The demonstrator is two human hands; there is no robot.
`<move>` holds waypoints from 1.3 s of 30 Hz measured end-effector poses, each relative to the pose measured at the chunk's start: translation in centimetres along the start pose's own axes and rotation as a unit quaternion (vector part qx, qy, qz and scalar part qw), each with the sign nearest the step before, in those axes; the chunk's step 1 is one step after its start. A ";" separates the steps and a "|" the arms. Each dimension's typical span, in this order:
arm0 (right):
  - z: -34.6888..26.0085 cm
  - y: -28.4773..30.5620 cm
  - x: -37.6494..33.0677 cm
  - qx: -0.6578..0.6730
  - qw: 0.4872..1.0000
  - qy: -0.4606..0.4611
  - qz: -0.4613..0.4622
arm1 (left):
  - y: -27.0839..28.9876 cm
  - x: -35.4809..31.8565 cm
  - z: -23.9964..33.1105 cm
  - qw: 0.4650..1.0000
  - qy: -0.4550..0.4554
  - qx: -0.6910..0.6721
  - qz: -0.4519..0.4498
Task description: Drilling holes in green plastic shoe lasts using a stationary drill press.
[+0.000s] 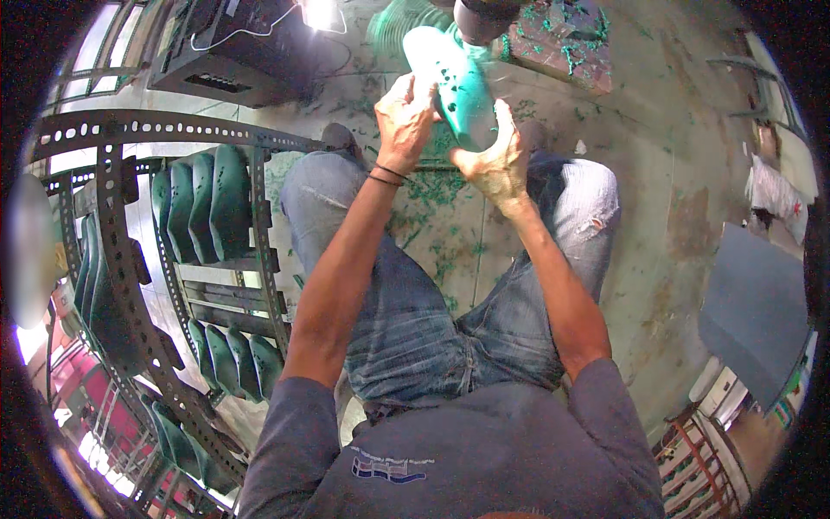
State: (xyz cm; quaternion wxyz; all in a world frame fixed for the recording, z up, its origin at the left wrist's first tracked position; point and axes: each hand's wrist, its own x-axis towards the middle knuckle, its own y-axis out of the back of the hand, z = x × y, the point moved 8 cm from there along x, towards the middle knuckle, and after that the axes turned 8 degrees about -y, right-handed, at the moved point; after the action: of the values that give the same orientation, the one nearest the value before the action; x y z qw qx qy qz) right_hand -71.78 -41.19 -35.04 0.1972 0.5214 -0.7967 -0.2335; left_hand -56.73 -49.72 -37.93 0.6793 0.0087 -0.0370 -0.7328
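Both hands hold a teal-green, sole-shaped piece with several small dark holes, out in front of my knees. My left hand grips its left edge, fingers partly behind it. Around the lower end curls my right hand, thumb on one side and fingers on the other. The piece is tilted, its pale, brightly lit upper end close beside a dark cylindrical machine part. Whether the two touch I cannot tell.
At left stands a perforated metal rack bearing several similar green pieces. A dark box-like unit and a bright lamp are at the far left. Green shavings litter the floor and a block at the far right. A grey panel leans at right.
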 end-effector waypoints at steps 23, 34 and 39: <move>0.9 -0.8 2.1 0.190 0.978 -0.039 -0.070 | -4.5 -1.4 4.4 0.957 -0.020 -0.218 -0.189; -0.2 -0.1 2.9 0.140 0.989 0.053 -0.004 | -4.7 -0.9 4.9 0.940 -0.038 -0.274 -0.200; -0.9 0.0 2.9 0.162 0.986 0.021 -0.026 | -4.4 -1.0 4.9 0.945 -0.051 -0.263 -0.188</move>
State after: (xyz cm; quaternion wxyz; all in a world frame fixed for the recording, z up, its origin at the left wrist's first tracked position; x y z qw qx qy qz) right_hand -72.39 -44.04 -34.15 0.1201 0.5721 -0.8058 -0.0953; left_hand -61.31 -48.22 -33.37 0.5045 -0.2012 0.1250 -0.8303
